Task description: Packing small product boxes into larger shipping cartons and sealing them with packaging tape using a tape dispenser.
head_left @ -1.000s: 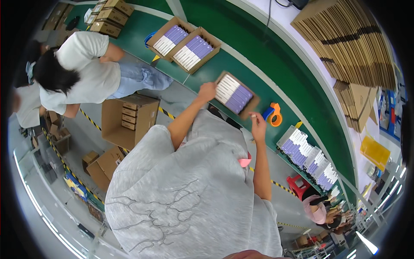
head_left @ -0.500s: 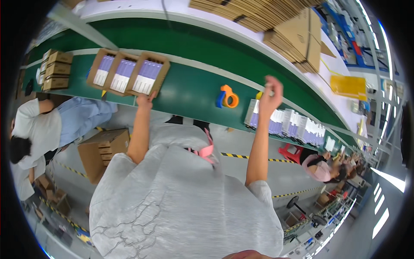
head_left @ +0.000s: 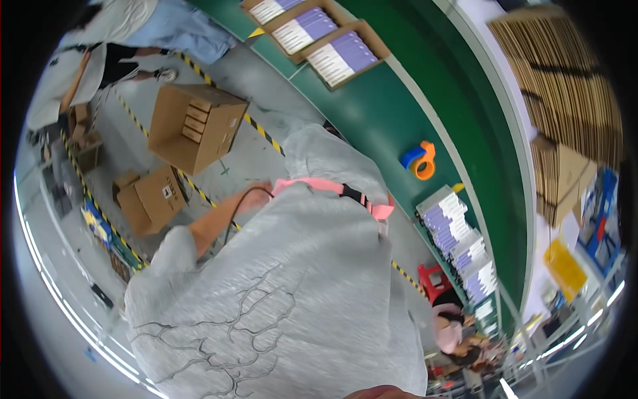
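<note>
My left hand (head_left: 256, 197) is beside my waist, close to a pink strap (head_left: 319, 183) with a black buckle. It is blurred, and its fingers cannot be made out. A dark cord (head_left: 234, 211) loops past the wrist. My right hand and forearm are out of sight. At the top, on the green workbench (head_left: 372, 126), open cartons (head_left: 381, 48) hold rows of white and purple boxes (head_left: 342, 58). An orange and blue tape dispenser (head_left: 425, 166) lies farther along the bench. Beyond it stands a row of more white and purple boxes (head_left: 458, 239).
On the floor to the left are an open carton (head_left: 222, 136) with small brown boxes inside and another open carton (head_left: 156, 199). Yellow-black tape (head_left: 264, 135) marks the floor. Flattened cardboard (head_left: 565, 86) is stacked at right. Co-workers (head_left: 452, 329) sit near a red stool (head_left: 435, 282).
The view has swung toward the left. My left hand has left the nearest carton and come back to my waist. My right hand, earlier raised over the bench, has gone out of view.
</note>
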